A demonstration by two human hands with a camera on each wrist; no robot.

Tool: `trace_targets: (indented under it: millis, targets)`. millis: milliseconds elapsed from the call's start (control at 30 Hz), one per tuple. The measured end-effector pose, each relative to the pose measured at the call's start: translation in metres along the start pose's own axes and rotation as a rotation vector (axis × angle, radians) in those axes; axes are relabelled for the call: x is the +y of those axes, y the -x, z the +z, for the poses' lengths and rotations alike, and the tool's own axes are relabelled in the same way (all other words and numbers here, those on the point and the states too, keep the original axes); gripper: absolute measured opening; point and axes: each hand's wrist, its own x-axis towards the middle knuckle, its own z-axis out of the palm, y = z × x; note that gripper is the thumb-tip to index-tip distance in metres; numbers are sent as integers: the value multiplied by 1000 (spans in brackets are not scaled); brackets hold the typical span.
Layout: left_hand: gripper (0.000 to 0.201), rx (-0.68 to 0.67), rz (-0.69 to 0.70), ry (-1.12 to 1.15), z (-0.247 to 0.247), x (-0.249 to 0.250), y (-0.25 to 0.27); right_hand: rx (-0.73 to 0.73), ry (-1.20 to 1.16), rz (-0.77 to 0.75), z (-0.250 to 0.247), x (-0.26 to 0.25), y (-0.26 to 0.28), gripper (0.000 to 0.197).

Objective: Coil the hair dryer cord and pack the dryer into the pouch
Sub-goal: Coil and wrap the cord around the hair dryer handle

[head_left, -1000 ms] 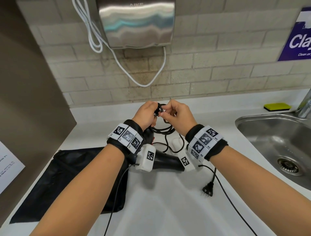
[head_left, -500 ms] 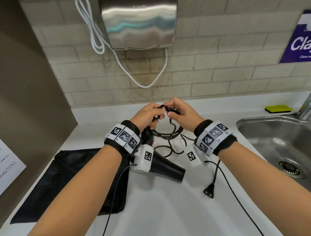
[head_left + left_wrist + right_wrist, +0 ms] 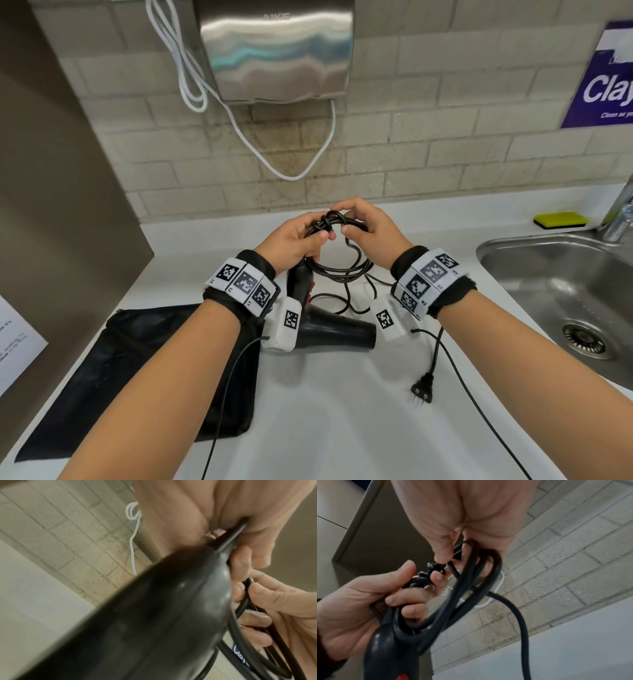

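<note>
A black hair dryer (image 3: 335, 330) hangs nozzle-down just above the white counter, its handle (image 3: 388, 649) in my left hand (image 3: 298, 240). That hand also grips several loops of the black cord (image 3: 337, 270). My right hand (image 3: 364, 224) pinches the cord's top (image 3: 453, 561) next to a small knot, fingers curled round the loops. The cord's loose end trails right to the plug (image 3: 422, 390) lying on the counter. A flat black pouch (image 3: 137, 359) lies at the left, under my left forearm. In the left wrist view the dryer handle (image 3: 154, 615) fills the frame.
A steel sink (image 3: 565, 294) is set into the counter at right, with a yellow sponge (image 3: 561, 219) behind it. A steel hand dryer (image 3: 277, 48) with a white cable hangs on the brick wall. A brown partition (image 3: 51, 205) stands at the left.
Both hands have risen slightly with the cord, and the loops now hang wider between them. The right hand has shifted its pinch along the top of the coil.
</note>
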Motion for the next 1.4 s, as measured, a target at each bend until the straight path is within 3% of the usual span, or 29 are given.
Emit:
trace_targets:
  millis: [133,733,833,1167,1300,1400]
  targets:
    - [40,-4,-18,-37,0,-2,0,12,-32,5,2,3,-1,30]
    - [16,19,-74,0,2,0,-2,44,-54,23,4,8,-3,27]
    - [22,37,-77,72,6,1,-4,58,-29,24,4,8,-4,26]
    - [22,59,-136,15,12,6,-6,101,32,-79,13,8,-1,6]
    - [32,59,-187,-14,15,12,-6,122,148,-127,15,13,1,27]
    - [34,87,-205,-80,17,16,-7,137,197,-119,17,14,2,13]
